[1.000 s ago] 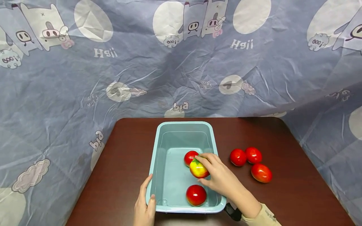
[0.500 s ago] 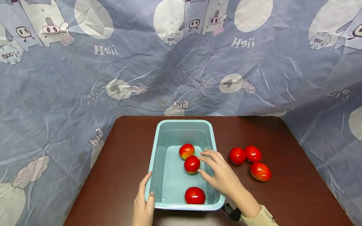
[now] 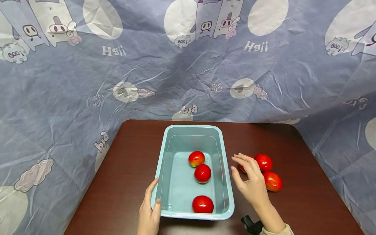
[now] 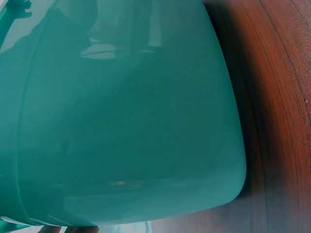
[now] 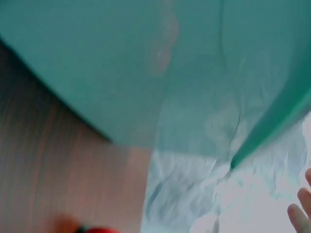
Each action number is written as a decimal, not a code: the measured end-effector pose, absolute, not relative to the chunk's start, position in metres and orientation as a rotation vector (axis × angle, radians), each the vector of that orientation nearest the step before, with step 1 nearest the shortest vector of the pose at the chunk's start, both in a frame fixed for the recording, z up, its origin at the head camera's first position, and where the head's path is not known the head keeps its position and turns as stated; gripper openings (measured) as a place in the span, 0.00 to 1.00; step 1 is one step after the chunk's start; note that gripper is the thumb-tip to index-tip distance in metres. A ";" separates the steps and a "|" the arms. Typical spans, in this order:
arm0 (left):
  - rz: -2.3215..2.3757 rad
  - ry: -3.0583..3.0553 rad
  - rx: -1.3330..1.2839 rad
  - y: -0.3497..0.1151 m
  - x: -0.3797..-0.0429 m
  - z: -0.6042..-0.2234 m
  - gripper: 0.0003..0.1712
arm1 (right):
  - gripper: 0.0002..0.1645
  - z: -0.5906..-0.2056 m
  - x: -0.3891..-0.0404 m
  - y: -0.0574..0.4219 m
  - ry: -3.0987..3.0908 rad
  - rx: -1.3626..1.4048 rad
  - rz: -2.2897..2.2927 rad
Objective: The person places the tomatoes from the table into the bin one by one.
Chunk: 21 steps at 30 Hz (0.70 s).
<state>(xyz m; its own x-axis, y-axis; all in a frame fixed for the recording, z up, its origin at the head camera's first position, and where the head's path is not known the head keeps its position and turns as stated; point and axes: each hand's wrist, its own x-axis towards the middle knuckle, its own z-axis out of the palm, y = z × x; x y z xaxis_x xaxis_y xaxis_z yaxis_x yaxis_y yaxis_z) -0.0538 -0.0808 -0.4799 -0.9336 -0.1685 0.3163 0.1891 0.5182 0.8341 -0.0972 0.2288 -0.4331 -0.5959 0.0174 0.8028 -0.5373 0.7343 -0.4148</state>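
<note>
The bin, holding three red fruits, is gripped by the left hand; right of it, the right hand is held half-spread.

red fruits, pale blue tub

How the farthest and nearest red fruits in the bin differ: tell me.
The farthest fruit shows a yellowish patch on its lower side; the nearest fruit looks red all over. In the head view, the nearest appears larger than the farthest. The farthest lies close by the middle fruit, while the nearest sits apart. Both are glossy.
</note>
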 end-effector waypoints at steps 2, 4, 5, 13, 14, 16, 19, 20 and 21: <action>-1.384 -2.407 -0.013 -0.080 -0.054 -0.479 0.33 | 0.20 -0.435 -0.096 0.242 -2.085 0.309 0.811; -1.384 -2.407 -0.009 -0.079 -0.053 -0.479 0.31 | 0.23 -0.439 -0.094 0.255 -2.106 0.223 0.787; -1.388 -2.405 -0.010 -0.079 -0.053 -0.478 0.31 | 0.23 -0.441 -0.093 0.262 -2.119 0.181 0.779; -1.414 -2.410 -0.007 -0.082 -0.052 -0.475 0.32 | 0.21 -0.463 -0.080 0.304 -2.270 -0.195 0.760; -1.408 -2.413 -0.003 -0.083 -0.052 -0.475 0.33 | 0.21 -0.467 -0.079 0.308 -2.306 -0.248 0.766; -1.396 -2.417 0.001 -0.083 -0.052 -0.475 0.36 | 0.22 -0.473 -0.076 0.314 -2.385 -0.342 0.773; -1.386 -2.424 0.003 -0.083 -0.052 -0.475 0.39 | 0.24 -0.484 -0.072 0.322 -2.488 -0.451 0.782; -1.388 -2.426 0.001 -0.083 -0.052 -0.474 0.39 | 0.25 -0.487 -0.071 0.324 -2.513 -0.472 0.775; -1.387 -2.431 0.002 -0.083 -0.052 -0.474 0.40 | 0.25 -0.491 -0.070 0.326 -2.532 -0.489 0.770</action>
<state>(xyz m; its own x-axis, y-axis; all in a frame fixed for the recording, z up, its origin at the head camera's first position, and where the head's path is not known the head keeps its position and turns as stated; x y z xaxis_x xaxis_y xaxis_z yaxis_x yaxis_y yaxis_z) -0.0517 -0.0827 -0.4740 -0.9418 -0.1678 0.2914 0.1656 0.5228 0.8362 -0.0701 0.3263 -0.4906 -0.8376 0.4491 0.3110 0.2001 0.7820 -0.5903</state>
